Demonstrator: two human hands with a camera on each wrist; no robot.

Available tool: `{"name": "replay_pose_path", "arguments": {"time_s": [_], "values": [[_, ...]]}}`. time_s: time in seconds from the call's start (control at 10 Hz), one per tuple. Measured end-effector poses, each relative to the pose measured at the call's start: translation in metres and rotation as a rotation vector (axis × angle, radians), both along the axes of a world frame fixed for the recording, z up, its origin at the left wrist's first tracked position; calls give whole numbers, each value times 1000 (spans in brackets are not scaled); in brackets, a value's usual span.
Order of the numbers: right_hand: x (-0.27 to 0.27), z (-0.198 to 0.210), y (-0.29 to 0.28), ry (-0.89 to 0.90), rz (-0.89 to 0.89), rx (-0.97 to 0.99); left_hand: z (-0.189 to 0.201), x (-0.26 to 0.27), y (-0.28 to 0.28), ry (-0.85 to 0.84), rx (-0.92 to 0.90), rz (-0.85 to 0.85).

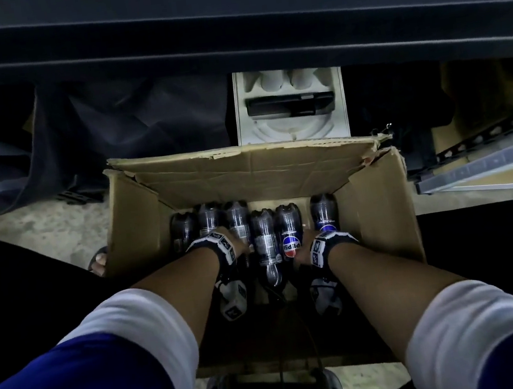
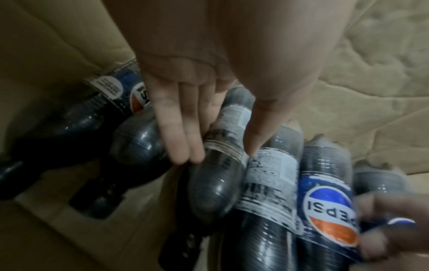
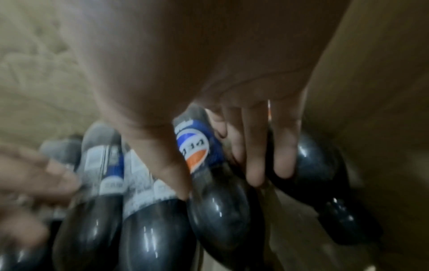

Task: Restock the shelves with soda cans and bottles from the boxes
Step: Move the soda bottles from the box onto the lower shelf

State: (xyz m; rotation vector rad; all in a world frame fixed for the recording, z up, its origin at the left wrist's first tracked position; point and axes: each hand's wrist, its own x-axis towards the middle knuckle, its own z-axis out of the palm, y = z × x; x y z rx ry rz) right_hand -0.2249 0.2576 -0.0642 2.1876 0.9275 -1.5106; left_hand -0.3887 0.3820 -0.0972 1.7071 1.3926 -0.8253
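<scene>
Cardboard box (image 1: 378,211) is seen holding six Pepsi bottles (image 1: 266,242) lying flat; none shelved yet, so restocking is judged barely begun. Left hand (image 2: 197,102) is spread, fingers straight, touching a bottle beneath it. Right hand (image 3: 232,128) is spread likewise over a logo bottle (image 3: 197,152). Only the head view shows the whole box; finger contact is shown only by wrist views.

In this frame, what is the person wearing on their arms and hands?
Both arms wear blue sleeves with wide white cuffs pushed up the forearm. Each wrist carries a dark band with white square marker tags, and a tagged camera block with a dark cable hangs under it. The left hand and right hand are bare, no gloves or rings visible.
</scene>
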Motion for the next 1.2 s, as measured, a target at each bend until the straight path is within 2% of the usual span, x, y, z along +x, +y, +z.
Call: {"name": "replay_pose_path", "arguments": {"time_s": [0.3, 0.4, 0.5, 0.6, 0.7, 0.9, 1.1, 1.2], "values": [[-1, -5, 0, 33, -16, -20, -10, 7, -4, -1, 49, -19], [-4, -7, -3, 44, -41, -32, 4, 13, -7, 10, 27, 5], [-7, -5, -3, 57, -66, -27, -15, 9, -11, 38, 44, 17], [-11, 0, -8, 72, -90, -43, -11, 8, -14, 29, -14, 37], [-10, 1, -12, 76, -135, -19, -9, 7, -13, 14, -55, 47], [-4, 6, -12, 89, -358, 19, 3, 4, -17, -24, -42, 82], [-3, 14, -19, 68, -461, 56, 4, 7, -19, 30, -91, 83], [-2, 19, -21, 23, -447, 48, -3, 5, -20, 18, -152, 80]]}}
